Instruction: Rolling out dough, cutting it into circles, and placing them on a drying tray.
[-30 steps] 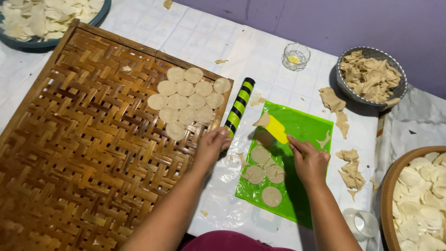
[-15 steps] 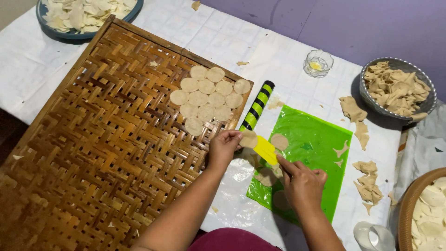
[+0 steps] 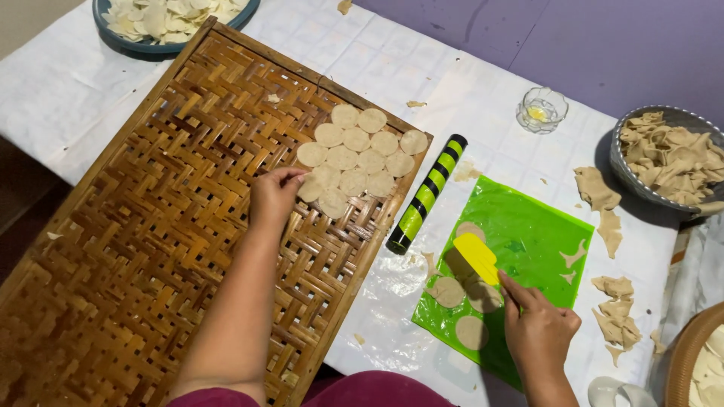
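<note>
A dough round (image 3: 308, 188) sits on the woven bamboo tray (image 3: 151, 249), pinched by the left hand (image 3: 273, 197) beside other rounds (image 3: 360, 147); the right hand (image 3: 537, 330) grips a yellow scraper (image 3: 477, 257) over the green mat (image 3: 528, 249).

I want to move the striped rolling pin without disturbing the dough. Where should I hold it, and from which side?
Grip the rolling pin around its middle, coming from above. It lies flat and free between the woven tray and the green mat, so its upper length is bare. Probably avoid its lower end, which sits close to the dough rounds.
</note>
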